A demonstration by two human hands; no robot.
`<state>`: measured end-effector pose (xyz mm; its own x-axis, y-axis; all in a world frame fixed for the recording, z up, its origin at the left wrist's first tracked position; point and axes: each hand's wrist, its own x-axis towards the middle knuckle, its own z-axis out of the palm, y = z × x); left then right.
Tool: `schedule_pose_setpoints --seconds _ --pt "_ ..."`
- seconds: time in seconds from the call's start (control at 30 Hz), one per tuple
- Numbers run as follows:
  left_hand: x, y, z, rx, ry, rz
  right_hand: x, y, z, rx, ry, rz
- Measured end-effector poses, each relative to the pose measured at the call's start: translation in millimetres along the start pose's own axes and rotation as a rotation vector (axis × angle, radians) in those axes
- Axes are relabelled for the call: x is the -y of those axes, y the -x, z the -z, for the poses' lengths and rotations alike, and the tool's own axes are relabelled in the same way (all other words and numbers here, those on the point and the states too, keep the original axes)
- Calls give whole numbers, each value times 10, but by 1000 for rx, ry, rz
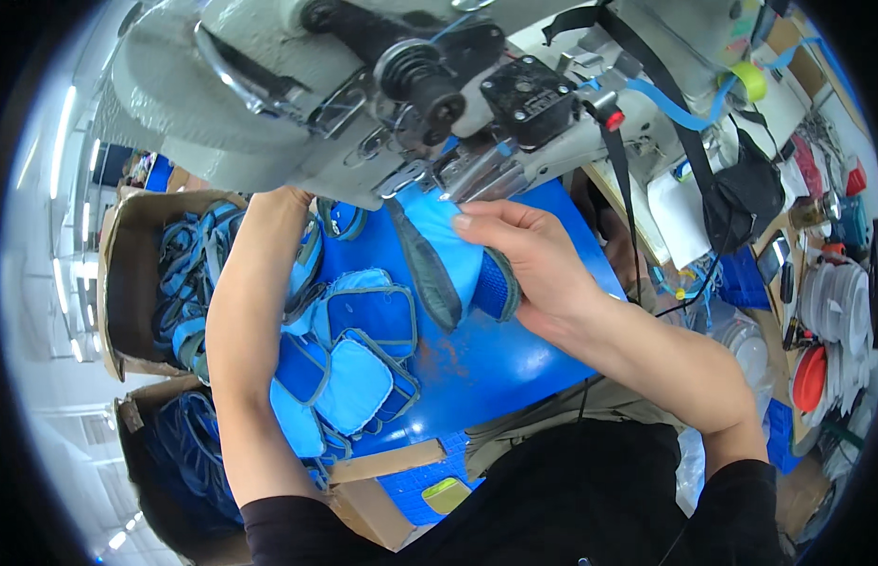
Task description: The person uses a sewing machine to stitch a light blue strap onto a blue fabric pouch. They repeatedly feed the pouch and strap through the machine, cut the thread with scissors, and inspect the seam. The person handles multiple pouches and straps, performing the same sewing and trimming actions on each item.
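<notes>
Under the head of a grey sewing machine, a light blue fabric piece with dark grey edging hangs down from the needle area. My right hand pinches its right side between thumb and fingers, close to the presser foot. A darker blue mesh part of the piece shows below the fingers. My left hand reaches behind the machine head, which hides its fingers. On the blue table, several blue pieces with grey edging lie heaped beside my left forearm.
At the left stand two cardboard boxes, the upper one filled with blue and grey strips, the lower one with dark blue pieces. A light blue tape runs to the machine from the right. White spools crowd a right-hand shelf.
</notes>
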<state>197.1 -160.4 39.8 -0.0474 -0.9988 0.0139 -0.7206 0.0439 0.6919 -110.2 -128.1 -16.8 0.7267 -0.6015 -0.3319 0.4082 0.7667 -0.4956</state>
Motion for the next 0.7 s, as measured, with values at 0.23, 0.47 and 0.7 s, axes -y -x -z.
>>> schedule_pose_setpoints --seconds 0.23,0.47,0.7 --pt "-108 51 -69 -49 -52 -31 -22 9 -12 5 -10 27" --pt "-621 1159 -1451 -867 253 -115 36 -23 154 88 163 106" --pt "-1325 1686 -1913 -555 859 281 -58 213 379 128 436 265"
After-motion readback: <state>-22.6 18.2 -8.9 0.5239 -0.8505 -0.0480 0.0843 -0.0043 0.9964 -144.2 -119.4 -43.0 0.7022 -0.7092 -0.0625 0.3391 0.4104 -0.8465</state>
